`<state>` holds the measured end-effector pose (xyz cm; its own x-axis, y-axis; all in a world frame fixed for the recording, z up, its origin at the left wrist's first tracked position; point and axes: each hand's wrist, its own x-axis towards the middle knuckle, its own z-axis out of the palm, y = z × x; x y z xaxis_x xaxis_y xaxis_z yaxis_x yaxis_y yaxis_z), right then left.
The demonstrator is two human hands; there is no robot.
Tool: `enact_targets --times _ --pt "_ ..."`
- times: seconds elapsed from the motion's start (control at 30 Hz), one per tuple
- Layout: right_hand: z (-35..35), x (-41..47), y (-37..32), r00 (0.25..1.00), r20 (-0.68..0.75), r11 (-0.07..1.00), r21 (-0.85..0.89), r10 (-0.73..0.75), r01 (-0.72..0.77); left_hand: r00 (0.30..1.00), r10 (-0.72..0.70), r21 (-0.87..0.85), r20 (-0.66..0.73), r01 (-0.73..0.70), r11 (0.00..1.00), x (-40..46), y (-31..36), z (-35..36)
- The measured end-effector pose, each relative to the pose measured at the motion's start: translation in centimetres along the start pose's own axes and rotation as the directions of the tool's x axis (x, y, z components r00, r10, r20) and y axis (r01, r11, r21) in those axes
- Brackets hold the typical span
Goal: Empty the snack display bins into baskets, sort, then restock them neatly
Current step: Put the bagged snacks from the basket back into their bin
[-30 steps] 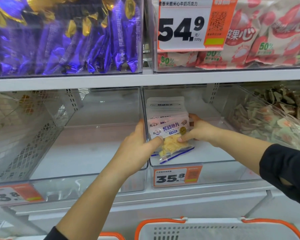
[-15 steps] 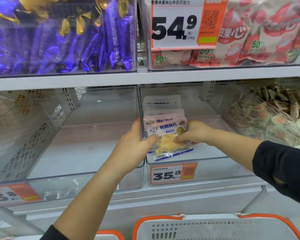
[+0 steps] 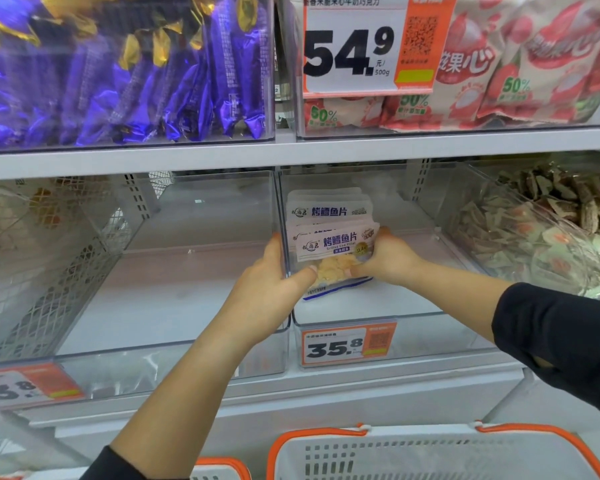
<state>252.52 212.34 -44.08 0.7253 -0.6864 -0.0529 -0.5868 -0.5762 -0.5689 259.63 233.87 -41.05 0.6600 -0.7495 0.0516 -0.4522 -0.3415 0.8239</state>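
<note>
Two hands gripping several fish-fillet packets

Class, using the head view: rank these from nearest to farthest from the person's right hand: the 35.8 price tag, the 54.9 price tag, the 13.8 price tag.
1. 35.8 price tag: just below the right hand, on the same bin's front.
2. 54.9 price tag: above, on the upper shelf.
3. 13.8 price tag: far left, low.

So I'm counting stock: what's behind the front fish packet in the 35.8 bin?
Behind the front fish packet, held by the left hand and right hand, more matching packets stand upright. Only their tops show, so their number stays hidden.
</note>
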Motion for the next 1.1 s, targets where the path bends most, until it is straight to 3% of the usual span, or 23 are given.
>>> enact_targets --times 0.13,0.27,0.5,0.73,1.0,1.1 --pt "0.0 0.3 0.0 0.997 -0.006 0.993 0.092 0.081 -0.080 1.000 0.003 -0.004 0.003 -0.003 1.000 0.0 0.0 0.0" --pt "0.2 0.7 0.3 0.998 0.008 0.987 0.151 0.055 -0.056 1.000 0.015 0.012 0.003 -0.015 1.000 0.0 0.0 0.0" --pt "0.8 0.4 0.3 0.992 0.120 0.999 0.039 -0.028 0.024 1.000 0.015 -0.001 0.002 -0.015 1.000 0.0 0.1 0.0" --pt "0.6 0.3 0.3 0.990 0.137 0.998 0.032 0.041 -0.046 1.000 0.013 0.008 0.012 -0.013 1.000 -0.1 0.1 -0.1" --pt "-1.2 -1.1 0.4 0.937 0.322 0.990 0.003 0.133 -0.141 1.000 0.009 0.031 -0.017 -0.009 0.999 -0.4 0.4 0.0" --pt "-2.6 -2.7 0.4 0.952 0.276 0.991 -0.040 0.132 -0.126 0.993 0.064 0.072 -0.096 -0.057 0.996 -0.5 0.1 0.1"
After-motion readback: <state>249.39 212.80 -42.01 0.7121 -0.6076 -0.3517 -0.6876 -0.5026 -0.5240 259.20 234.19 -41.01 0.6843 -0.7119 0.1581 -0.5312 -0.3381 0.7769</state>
